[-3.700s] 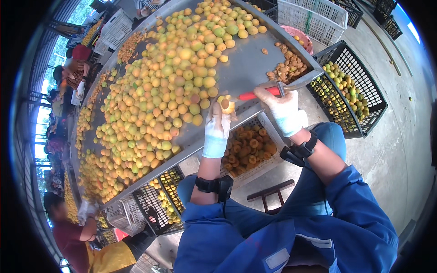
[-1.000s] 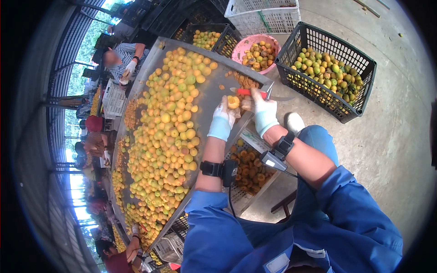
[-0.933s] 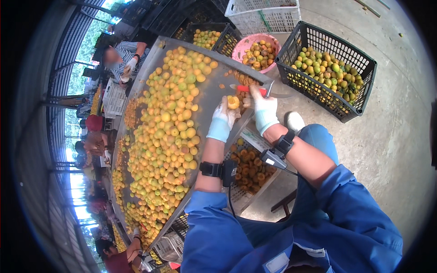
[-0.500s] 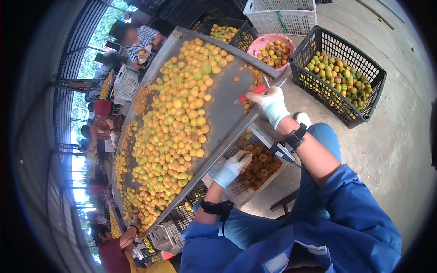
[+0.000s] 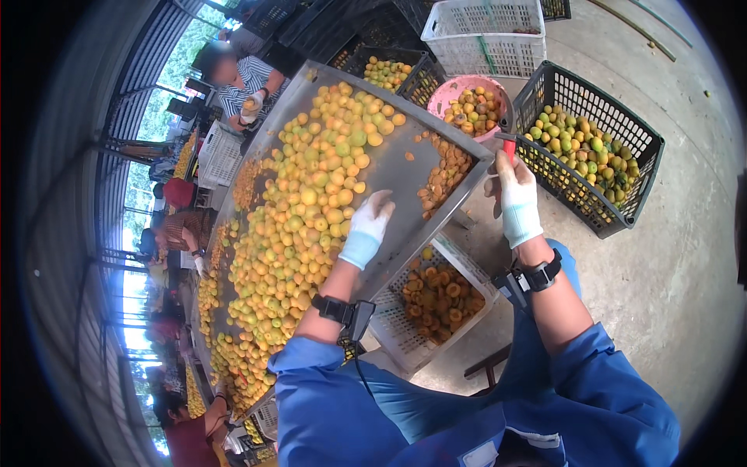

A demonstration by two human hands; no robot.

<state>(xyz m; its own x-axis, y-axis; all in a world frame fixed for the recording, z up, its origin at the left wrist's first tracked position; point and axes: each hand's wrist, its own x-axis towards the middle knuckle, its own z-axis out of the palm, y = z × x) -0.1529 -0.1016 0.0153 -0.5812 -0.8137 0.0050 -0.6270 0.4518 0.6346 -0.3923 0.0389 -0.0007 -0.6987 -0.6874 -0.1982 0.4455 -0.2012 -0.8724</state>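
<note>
Yellow-orange apricots point(image 5: 311, 210) lie heaped on a grey metal table point(image 5: 401, 167). My left hand point(image 5: 367, 229), in a white glove, is over the table at the heap's right edge. Its fingers are apart and no fruit shows in them. To the right, beyond the table edge, my gloved right hand point(image 5: 517, 198) is closed round a red-handled tool point(image 5: 510, 145) with a dark metal end. The tool's exact kind is partly hidden by the fingers. Pits point(image 5: 445, 175) lie in a pile at the table's right corner. Below the edge, a white crate point(image 5: 405, 342) holds halved apricots point(image 5: 440, 300).
A black crate point(image 5: 583, 152) of greenish fruit stands on the floor at right. Beside it are a pink basin point(image 5: 443, 97) of apricots and a white crate point(image 5: 486, 39). Another black crate point(image 5: 420, 78) adjoins the table's far end. Several people work along the left side.
My left hand has moved from above the crate of halves up over the table, its fingers now apart. My right hand has drawn right, away from the pits, with the red-handled tool turned upward.
</note>
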